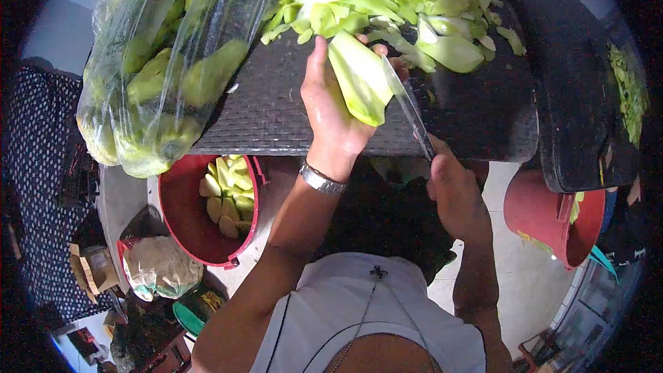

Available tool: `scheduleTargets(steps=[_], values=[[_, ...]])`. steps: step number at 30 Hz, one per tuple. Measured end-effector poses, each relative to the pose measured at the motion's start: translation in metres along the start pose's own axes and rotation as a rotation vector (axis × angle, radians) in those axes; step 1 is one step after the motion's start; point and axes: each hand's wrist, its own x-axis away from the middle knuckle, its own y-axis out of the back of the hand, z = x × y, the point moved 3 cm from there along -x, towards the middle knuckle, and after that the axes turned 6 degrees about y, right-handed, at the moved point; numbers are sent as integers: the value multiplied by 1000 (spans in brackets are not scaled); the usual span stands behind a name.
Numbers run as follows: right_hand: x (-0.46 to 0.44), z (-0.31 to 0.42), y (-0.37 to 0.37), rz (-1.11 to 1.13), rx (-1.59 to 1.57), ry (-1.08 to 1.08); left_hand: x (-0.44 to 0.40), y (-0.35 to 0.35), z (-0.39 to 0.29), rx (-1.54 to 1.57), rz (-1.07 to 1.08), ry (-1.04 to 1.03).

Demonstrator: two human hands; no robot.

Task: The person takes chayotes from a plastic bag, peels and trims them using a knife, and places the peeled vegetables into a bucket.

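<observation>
My left hand (328, 107) is wrapped from below around a pale green peeled fruit (360, 79), which looks like green papaya or mango; I cannot tell which. Its flat, lighter face is turned up. In my right hand (456, 193) is a knife (411, 107), held by its dark handle. The blade points up and lies against the fruit's right edge. Beyond both hands, a heap of green peelings (387, 0) covers the far part of the dark woven table (276, 114). A larger pale green piece (450, 53) sits at the near side of that heap.
A clear plastic bag (173, 62) full of green fruits hangs over the table's left edge. Below stands a red bucket (183, 211) with several peeled pieces (231, 193). To the right are another red bucket (542, 211) and a second dark table (587, 117). A stuffed sack (162, 268) rests at lower left.
</observation>
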Motion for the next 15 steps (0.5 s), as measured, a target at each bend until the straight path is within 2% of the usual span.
scheduleTargets(steps=[1,7,15], values=[[1,3,2,48,-14,-96,0,0,1,17,22,8],[18,6,-20,-206,238,390,-1,4,-1,10,131,-20],[18,3,-24,-192,247,377,2,0,-2,-74,151,-51]])
